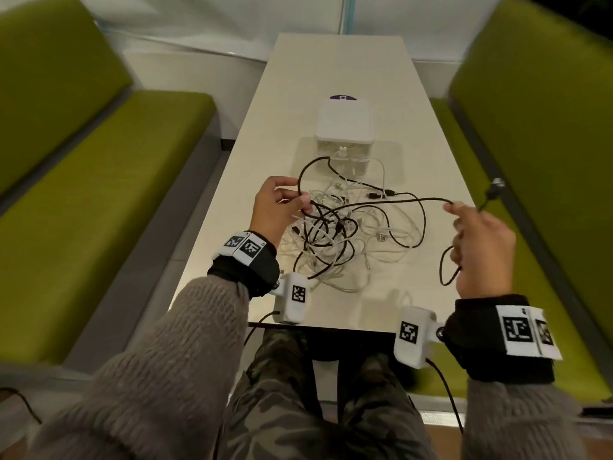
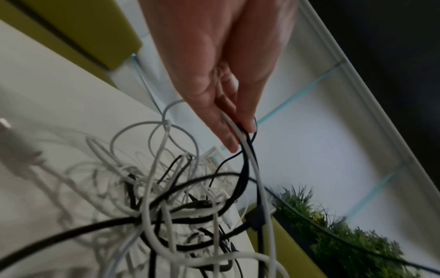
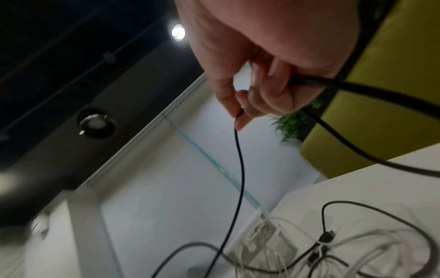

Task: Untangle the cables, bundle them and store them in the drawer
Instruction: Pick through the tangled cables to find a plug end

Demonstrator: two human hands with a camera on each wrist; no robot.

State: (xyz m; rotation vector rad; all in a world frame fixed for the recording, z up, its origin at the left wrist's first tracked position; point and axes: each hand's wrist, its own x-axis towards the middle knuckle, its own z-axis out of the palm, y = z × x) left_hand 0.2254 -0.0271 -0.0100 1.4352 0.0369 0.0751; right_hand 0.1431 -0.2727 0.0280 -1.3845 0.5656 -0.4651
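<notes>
A tangle of black and white cables (image 1: 335, 227) lies on the pale table (image 1: 338, 78). My left hand (image 1: 278, 207) is raised over its left side and pinches a black and a white cable (image 2: 245, 139) between thumb and fingers. My right hand (image 1: 477, 247) is held up at the table's right edge and grips a long black cable (image 1: 381, 204) that runs back to the tangle; its plug end (image 1: 496, 187) sticks out beyond the fingers. In the right wrist view the black cable (image 3: 240, 169) hangs from the fingertips (image 3: 240, 120).
A small white drawer box (image 1: 345, 134) stands behind the tangle, with white cables showing at its front. Green benches (image 1: 116, 194) flank the table on both sides. A purple sticker (image 1: 345, 97) lies beyond the box.
</notes>
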